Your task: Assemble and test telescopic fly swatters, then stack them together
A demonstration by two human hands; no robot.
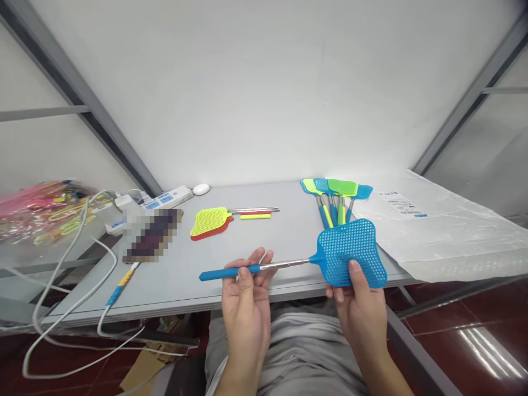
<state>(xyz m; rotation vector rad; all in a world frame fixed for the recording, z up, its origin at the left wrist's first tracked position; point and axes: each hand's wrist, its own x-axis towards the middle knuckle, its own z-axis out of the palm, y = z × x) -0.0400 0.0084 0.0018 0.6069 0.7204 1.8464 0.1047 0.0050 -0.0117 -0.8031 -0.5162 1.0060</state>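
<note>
I hold a blue fly swatter (350, 250) level above the front edge of the grey table (264, 242). My right hand (361, 313) grips its mesh head from below, thumb on top. My left hand (247, 297) pinches the blue handle where it meets the metal shaft. On the table beyond lie a yellow swatter on a red one (212, 223), and a bunch of several blue and green swatters (336, 195) at the back right.
A white power strip (167, 198) and white cables (82, 258) run along the table's left side, near a blurred dark object (150, 235). Clear plastic bags (437, 231) cover the right end. A bag of coloured swatters (37, 212) sits far left. My lap is below.
</note>
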